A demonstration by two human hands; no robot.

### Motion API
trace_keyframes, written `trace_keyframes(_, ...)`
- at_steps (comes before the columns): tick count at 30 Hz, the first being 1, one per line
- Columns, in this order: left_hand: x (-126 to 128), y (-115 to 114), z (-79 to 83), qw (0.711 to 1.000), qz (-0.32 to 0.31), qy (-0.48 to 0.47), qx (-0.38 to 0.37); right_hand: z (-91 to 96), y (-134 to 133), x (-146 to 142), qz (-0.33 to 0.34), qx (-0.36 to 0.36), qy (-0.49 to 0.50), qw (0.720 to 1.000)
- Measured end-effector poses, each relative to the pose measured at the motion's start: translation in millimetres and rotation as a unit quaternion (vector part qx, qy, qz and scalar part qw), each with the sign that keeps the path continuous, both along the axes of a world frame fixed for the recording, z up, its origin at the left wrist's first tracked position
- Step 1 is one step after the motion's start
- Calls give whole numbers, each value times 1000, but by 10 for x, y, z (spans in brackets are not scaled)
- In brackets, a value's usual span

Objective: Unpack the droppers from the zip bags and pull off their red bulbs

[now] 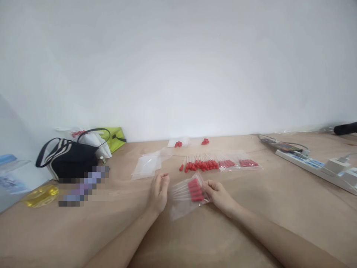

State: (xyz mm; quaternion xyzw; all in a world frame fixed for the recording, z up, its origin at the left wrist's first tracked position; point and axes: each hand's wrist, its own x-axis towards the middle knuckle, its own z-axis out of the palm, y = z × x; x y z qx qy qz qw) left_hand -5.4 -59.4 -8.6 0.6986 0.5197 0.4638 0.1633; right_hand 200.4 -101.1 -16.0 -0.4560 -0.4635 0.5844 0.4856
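Near left: left hand is down on the counter, fingers stretched out and held together, gripping nothing, just beside the clear bag's left edge.
Near centre: clear bag lies on the counter between the two hands, with red-capped droppers packed inside and the caps at its right end.
Near right: right hand has its fingers pinched on that right end, right by the caps.
Far left: yellow object, black striped bag and green pouch sit over by the wall.
Behind the left hand: empty clear bags lie in a loose pile.
Behind the held bag: loose droppers lie in a row, with two filled bags just to their right.
Back edge: two small heaps of red caps.
Far right: white power strip, well apart from both hands.
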Motion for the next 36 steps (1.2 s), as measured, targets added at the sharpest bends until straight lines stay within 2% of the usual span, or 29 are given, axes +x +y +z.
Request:
trace_keyframes(2, -2, -132, 52, 994, -77, 69, 34, 4, 38, 31, 41, -42, -9, 998)
trace_keyframes(5, 96, -253, 124, 963, -223, 145, 38, 9, 88, 78, 77, -80, -32, 993)
trace_keyframes(8, 228, -256, 155, 945, -284, 159, 18, 17, 112, 61, 80, -80, -55, 992)
trace_keyframes(12, 329, -149, 140, 941, -292, 169, 35, 34, 103, -2, 74, -62, -73, 993)
trace_keyframes(18, 351, -28, 99, 915, -313, 239, 84, 41, 76, -13, 74, -45, -94, 992)
trace_keyframes(20, 352, -4, 92, 901, -303, 285, 126, 38, 75, -8, 79, -41, -91, 992)
trace_keyframes(26, 344, 30, 106, 831, -300, 404, 238, 55, 86, 1, 102, -66, -111, 986)
trace_keyframes(31, 330, 29, 151, 817, -297, 429, 245, 69, 86, -10, 99, -82, -146, 981)
trace_keyframes(34, 323, 31, 157, 818, -288, 436, 238, 50, 39, -8, 86, -39, -159, 983)
trace_keyframes(36, 318, 29, 154, 823, -282, 434, 233, 33, -10, 9, 73, 34, -178, 981)
